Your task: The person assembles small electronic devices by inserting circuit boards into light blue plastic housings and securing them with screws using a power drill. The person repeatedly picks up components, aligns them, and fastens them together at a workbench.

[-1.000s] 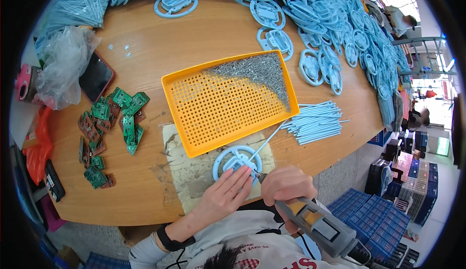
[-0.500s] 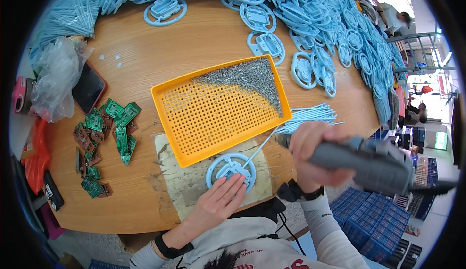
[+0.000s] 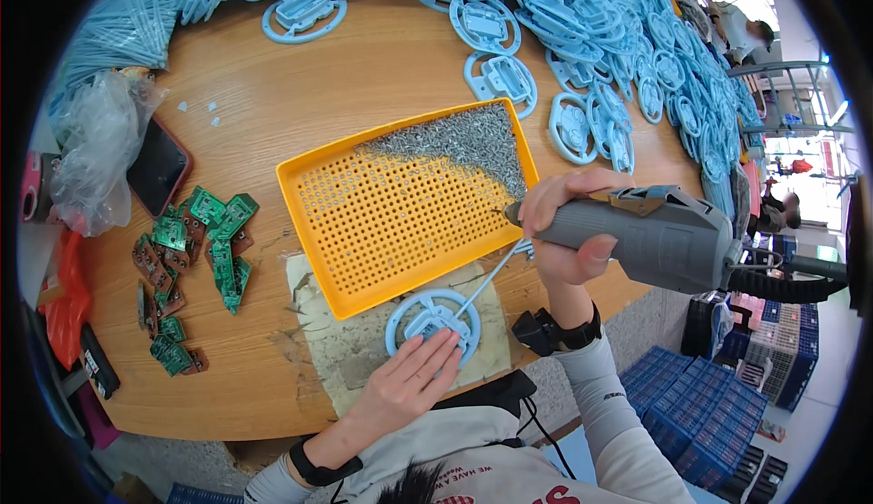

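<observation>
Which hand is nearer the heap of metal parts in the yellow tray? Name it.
Right. The right hand, gripping the grey power tool, is beside the tray, close to the heap. The left hand is farther, on the blue wheel-shaped part in front of the tray.

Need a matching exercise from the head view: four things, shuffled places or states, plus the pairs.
Column one
1. Left hand
2. Right hand
3. Yellow tray
4. Green and brown circuit boards

Column two
A. In a loose cluster on the left side of the wooden table
B. Flat on a light-blue wheel-shaped part
C. Holds small metal pieces, heaped toward its far right corner
D. Wrapped around a grey power tool

Pairs: 1-B, 2-D, 3-C, 4-A
</observation>
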